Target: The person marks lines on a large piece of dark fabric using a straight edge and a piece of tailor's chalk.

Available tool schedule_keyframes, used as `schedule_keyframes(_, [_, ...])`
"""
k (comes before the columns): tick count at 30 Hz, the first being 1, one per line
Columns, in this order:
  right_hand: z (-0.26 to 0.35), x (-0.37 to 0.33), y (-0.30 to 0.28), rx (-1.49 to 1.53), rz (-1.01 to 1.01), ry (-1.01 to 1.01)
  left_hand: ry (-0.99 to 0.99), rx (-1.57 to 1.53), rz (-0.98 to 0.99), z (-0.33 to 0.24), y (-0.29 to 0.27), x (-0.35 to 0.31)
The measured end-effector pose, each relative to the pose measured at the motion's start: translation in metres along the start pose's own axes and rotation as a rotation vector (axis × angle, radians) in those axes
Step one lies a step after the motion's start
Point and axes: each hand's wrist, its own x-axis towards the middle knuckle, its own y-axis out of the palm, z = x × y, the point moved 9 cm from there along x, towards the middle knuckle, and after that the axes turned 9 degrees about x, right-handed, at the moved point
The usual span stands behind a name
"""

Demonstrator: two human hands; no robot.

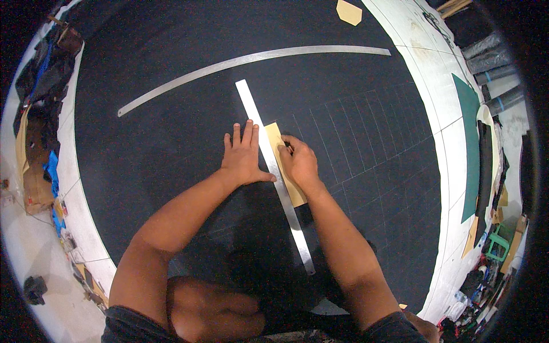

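Observation:
A short metal ruler (293, 220) lies slanted across a large sheet of black material (189, 137). Beside its right edge is a narrow tan card strip (294, 194). My left hand (245, 151) rests flat with fingers spread, its palm and thumb reaching onto the ruler. Over the card's right edge, my right hand (300, 163) is closed in a pinch. A small dark bit shows between its fingers, too hidden to name. Thin pale lines (360, 137) form a grid of long boxes on the black sheet, right of that hand.
A longer metal ruler (251, 60) lies farther away, and a tan card piece (349, 12) sits near the far edge. White tiled floor (423, 74) borders the sheet. Dark rolls (497, 74), a green sheet (469, 148) and clutter line the right; a cardboard box (37, 177) stands left.

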Motion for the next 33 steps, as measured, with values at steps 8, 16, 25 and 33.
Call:
schedule_keyframes(8, [0.000, -0.009, -0.016, 0.124, 0.067, 0.129, -0.003, 0.012, 0.005, -0.003, -0.004, 0.001])
schedule_keyframes(16, [-0.064, -0.150, -0.067, 0.286, 0.151, 0.287, -0.027, 0.034, -0.004, 0.007, -0.001, -0.003])
schedule_keyframes(25, [-0.086, -0.196, -0.059, 0.293, 0.170, 0.379, -0.025, 0.052, 0.016, 0.000, 0.000, 0.000])
schedule_keyframes(33, [-0.075, -0.194, -0.062, 0.298, 0.069, 0.264, -0.033, 0.056, 0.031, -0.001, -0.002, 0.000])
